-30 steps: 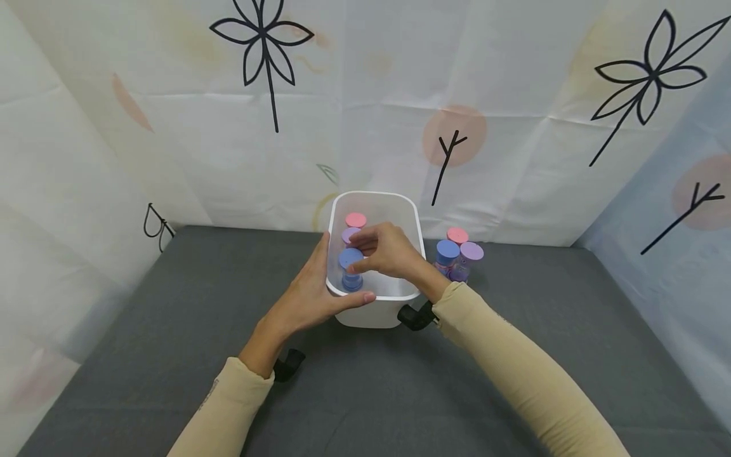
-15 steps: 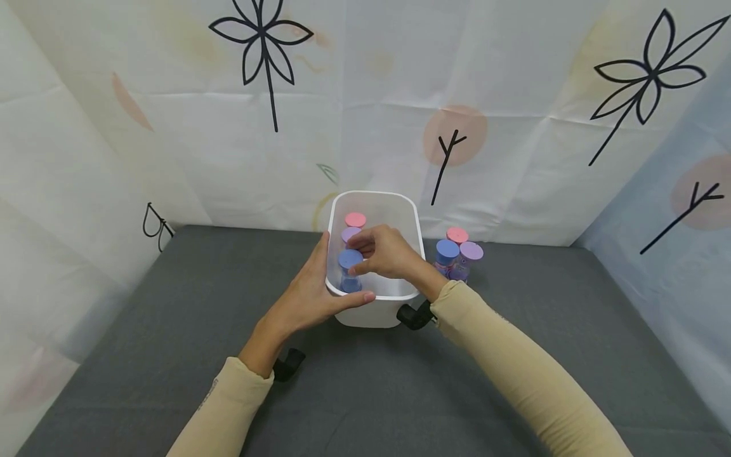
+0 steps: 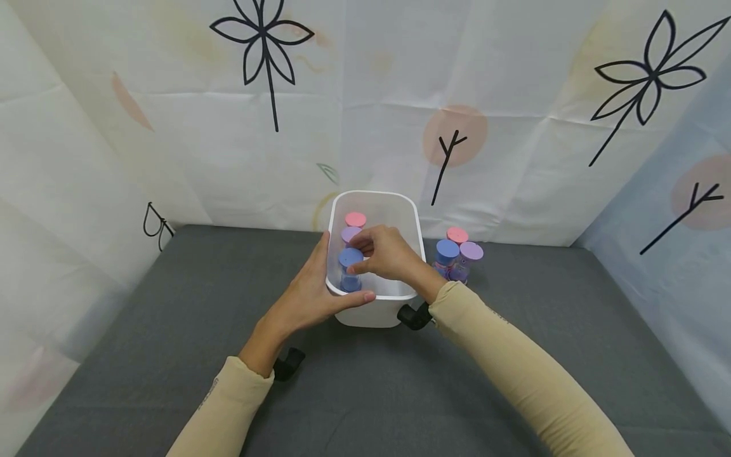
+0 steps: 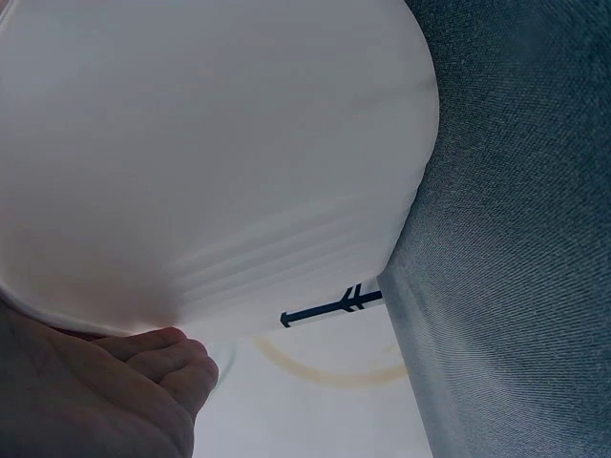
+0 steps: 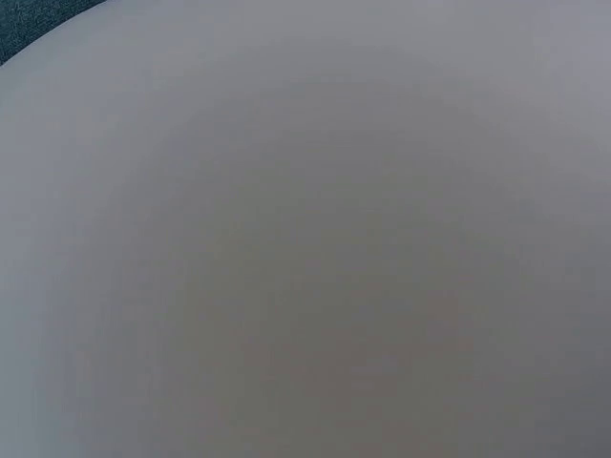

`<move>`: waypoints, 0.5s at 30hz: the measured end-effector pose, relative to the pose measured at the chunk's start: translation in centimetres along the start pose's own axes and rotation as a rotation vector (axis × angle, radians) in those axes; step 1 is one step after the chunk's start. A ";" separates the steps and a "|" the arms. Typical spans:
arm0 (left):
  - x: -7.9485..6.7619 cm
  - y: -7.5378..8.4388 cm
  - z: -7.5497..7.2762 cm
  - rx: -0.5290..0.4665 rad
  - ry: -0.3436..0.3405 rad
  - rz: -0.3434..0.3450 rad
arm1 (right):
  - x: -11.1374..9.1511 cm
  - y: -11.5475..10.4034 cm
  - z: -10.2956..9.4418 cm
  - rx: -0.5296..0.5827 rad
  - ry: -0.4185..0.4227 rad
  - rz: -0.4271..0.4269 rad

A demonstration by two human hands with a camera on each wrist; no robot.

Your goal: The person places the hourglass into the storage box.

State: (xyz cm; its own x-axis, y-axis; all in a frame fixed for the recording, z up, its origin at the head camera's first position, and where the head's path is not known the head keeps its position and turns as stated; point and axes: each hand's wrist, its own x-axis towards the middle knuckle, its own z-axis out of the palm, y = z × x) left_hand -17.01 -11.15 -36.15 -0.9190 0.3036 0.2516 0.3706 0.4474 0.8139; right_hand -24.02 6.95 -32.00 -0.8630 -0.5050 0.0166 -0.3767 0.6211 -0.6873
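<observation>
Your head cam looks fwd & down from above the near side of the table [image 3: 365, 393], far enough back to get your L hand [image 3: 308, 285], R hand [image 3: 391, 254], the whole bin [image 3: 371, 314] & the back cloth [image 3: 371, 146]. Your L wrist cam [image 3: 288, 365] is low, rolled sideways, v. close to the bin's outer wall, facing along it to the cloth. It shares the bin, L hand, table & cloth w/ your head view. Your R wrist cam [image 3: 414, 317], by the bin's near R corner, is so close that a blurred pale surface [image 5: 325, 239] nearly fills it.
</observation>
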 end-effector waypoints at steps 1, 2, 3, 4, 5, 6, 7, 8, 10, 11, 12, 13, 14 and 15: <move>0.0 0.0 0.0 -0.004 0.001 0.006 | 0.0 0.0 0.0 -0.001 0.000 0.000; 0.0 0.0 0.0 -0.006 0.002 0.014 | 0.0 0.0 0.0 -0.002 0.001 0.000; 0.1 0.0 0.0 -0.008 0.004 0.021 | 0.0 0.0 0.0 0.000 0.003 0.001; 0.1 -0.1 0.0 -0.010 0.004 0.028 | 0.0 0.0 0.0 0.002 0.004 0.002; 0.1 -0.1 0.0 -0.012 0.005 0.031 | -0.1 0.0 -0.1 0.005 0.005 0.001; 0.1 -0.1 0.0 -0.014 0.006 0.035 | -0.1 0.0 -0.1 0.008 0.007 0.000; 0.1 -0.1 -0.1 -0.017 0.006 0.036 | -0.2 0.0 -0.2 0.011 0.010 -0.002; 0.1 -0.1 -0.1 -0.013 0.005 0.031 | -0.2 0.0 -0.2 0.015 0.014 -0.004; 0.0 -0.1 -0.1 -0.007 0.005 0.017 | -0.4 -0.1 -0.4 0.021 0.021 -0.011; 0.0 -0.1 -0.1 -0.005 0.006 0.015 | -0.5 -0.1 -0.4 0.021 0.029 -0.017; 0.0 -0.1 -0.1 -0.002 0.007 0.010 | -0.6 -0.2 -0.5 0.021 0.037 -0.022; 0.0 -0.1 -0.1 -0.003 0.007 0.008 | -0.8 -0.2 -0.6 0.025 0.045 -0.024; 0.0 -0.1 0.0 -0.004 0.008 0.007 | -0.9 -0.2 -0.7 0.030 0.054 -0.028; 0.0 -0.1 0.0 -0.008 0.008 0.008 | -1.0 -0.3 -0.8 0.037 0.063 -0.028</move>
State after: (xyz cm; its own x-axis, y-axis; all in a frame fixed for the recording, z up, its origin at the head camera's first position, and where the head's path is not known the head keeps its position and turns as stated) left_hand -17.06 -11.20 -36.23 -0.9170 0.3006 0.2623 0.3770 0.4379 0.8162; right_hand -23.29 7.79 -31.26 -0.8720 -0.4827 0.0813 -0.3895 0.5836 -0.7125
